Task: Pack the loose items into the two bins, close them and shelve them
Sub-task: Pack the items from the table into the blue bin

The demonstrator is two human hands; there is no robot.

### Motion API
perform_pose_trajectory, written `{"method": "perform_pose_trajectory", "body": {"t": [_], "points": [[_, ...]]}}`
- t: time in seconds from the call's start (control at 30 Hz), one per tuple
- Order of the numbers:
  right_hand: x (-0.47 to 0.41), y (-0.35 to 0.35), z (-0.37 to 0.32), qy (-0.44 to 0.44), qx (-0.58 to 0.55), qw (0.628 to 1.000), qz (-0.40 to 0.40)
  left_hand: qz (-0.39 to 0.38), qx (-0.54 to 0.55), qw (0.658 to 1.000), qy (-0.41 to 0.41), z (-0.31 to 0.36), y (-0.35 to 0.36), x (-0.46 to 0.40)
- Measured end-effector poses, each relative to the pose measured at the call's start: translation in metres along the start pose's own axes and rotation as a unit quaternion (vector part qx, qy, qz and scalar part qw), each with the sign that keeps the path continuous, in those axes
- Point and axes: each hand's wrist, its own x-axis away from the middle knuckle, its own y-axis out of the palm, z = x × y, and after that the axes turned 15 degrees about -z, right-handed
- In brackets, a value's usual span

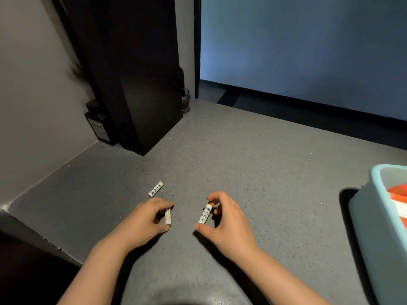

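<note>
Low on the speckled grey surface: right hand pinching a small white cylindrical battery, printed symbols unreadable; left hand curled round another. Third battery lying just beyond. Light-blue plastic bin far right.

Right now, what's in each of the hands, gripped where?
Left hand: a battery, around its upper half. Right hand: another battery, pinched end to end.

1. The scene is dim, with cool bluish light on the far wall.
2. Soft shadows lie on the worktop under both forearms and left of the blue bin.
3. Straight edges bend near the frame borders.
4. Focus is slightly soft overall.
</note>
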Motion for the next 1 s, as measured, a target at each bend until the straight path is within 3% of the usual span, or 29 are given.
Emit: {"method": "perform_pose_trajectory", "body": {"t": [0.17,0.43,0.6,0.8,1.0], "points": [[0.019,-0.035,0.005,-0.004,-0.027,0.998,0.050,0.075,0.080,0.988,0.107,0.062,0.020,-0.006],[0.097,-0.148,0.021,-0.016,-0.025,0.984,0.177,0.129,0.141,0.948,0.256,0.212,0.053,-0.034],[0.175,-0.221,0.059,0.041,-0.013,0.970,0.241,0.095,0.198,0.930,0.295,0.289,0.105,-0.055],[0.250,-0.284,0.127,0.178,0.029,0.958,0.225,0.022,0.184,0.923,0.338,0.347,0.156,-0.072],[0.244,-0.311,0.178,0.241,0.149,0.953,0.111,0.021,0.113,0.928,0.355,0.384,0.178,-0.094]]}}
